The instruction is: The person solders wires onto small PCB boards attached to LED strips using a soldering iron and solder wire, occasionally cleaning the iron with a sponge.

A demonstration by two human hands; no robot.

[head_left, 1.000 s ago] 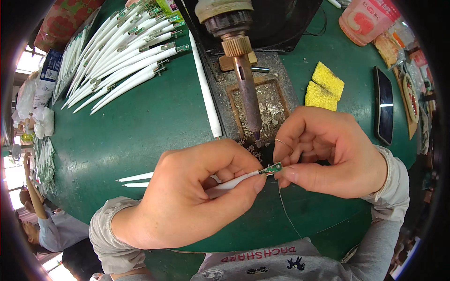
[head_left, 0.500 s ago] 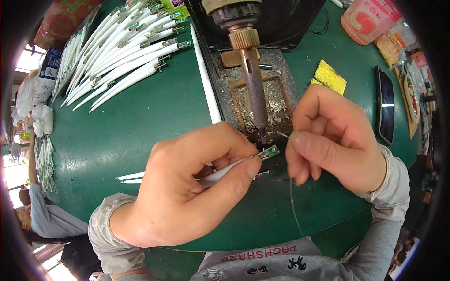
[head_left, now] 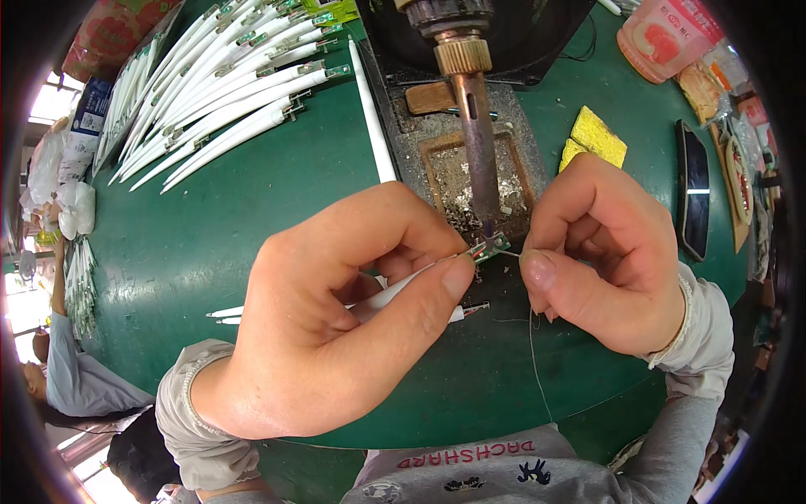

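My left hand (head_left: 336, 323) is closed on a slim white stylus-like stick (head_left: 395, 291), thumb on top. From its end sticks out a small green circuit board (head_left: 490, 246), held under the tip of a soldering iron (head_left: 476, 126) that points downward. The tip appears to touch the board. My right hand (head_left: 609, 269) pinches thin solder wire (head_left: 538, 370) between thumb and fingertips. The wire's short end reaches the board beside the tip, and its long tail hangs down over the table. Two more white sticks (head_left: 225, 317) lie beneath my left hand, partly hidden by it.
A stand tray (head_left: 432, 164) with solder scraps sits under the iron. Many white sticks with boards (head_left: 227, 92) fill the far left. A yellow sponge (head_left: 598, 137), a black phone (head_left: 693, 189) and a pink cup (head_left: 667, 38) are at the right. Another person (head_left: 88, 370) sits far left.
My left hand has raised the stick's board up to the iron's tip. My right hand has brought the solder wire's end against the board. The view has shifted slightly.
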